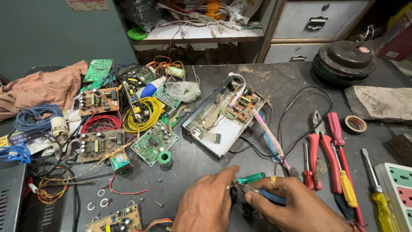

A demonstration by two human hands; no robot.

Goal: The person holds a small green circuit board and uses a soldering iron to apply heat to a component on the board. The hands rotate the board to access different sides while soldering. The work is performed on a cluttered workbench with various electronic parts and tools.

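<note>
My left hand [206,202] and my right hand [296,206] meet at the bottom centre of a dark workbench [283,81]. Between their fingertips is a small metal part [240,185], and it is too small to tell what it is. A green-handled screwdriver [251,178] lies just above the fingers. Under my right hand shows the blue handle of a tool [272,197], and the hand seems to grip it. An opened electronic unit [225,115] with a circuit board and ribbon cables lies further back in the middle.
Circuit boards [98,101], coils of yellow [143,114], red and blue wire and a solder spool [165,158] crowd the left. Red pliers [319,157], screwdrivers [380,202], a tape roll [355,123] and a power strip [399,184] lie right. A fan motor [345,60] sits at the back right.
</note>
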